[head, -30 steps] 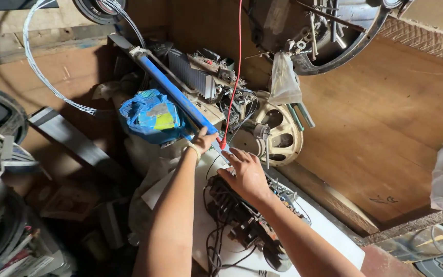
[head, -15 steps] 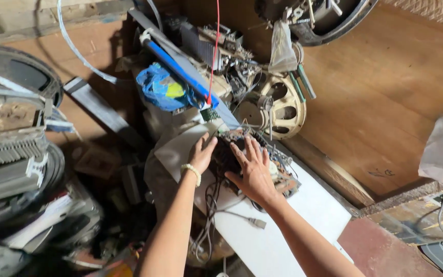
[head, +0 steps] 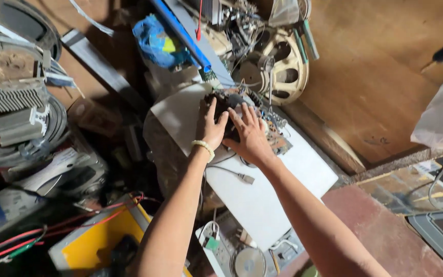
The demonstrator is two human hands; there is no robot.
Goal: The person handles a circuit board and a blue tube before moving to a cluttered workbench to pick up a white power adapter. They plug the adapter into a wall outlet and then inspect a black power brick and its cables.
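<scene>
The white panel (head: 278, 179) stretched bare below the fingers, its long edge open toward the wooden board (head: 385, 77). The dark wiring bundle (head: 232, 102) lay under both palms; the left hand (head: 211, 127) and right hand (head: 249, 134) pressed it with fingers spread. Clutter crowded left of them.

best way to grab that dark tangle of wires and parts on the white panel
Probably by its two flanks from above, as the left hand and right hand cup it now. The dark bundle of wires and parts sits heaped on the white panel, loose leads trailing, so lifting by single wires looks risky.
</scene>
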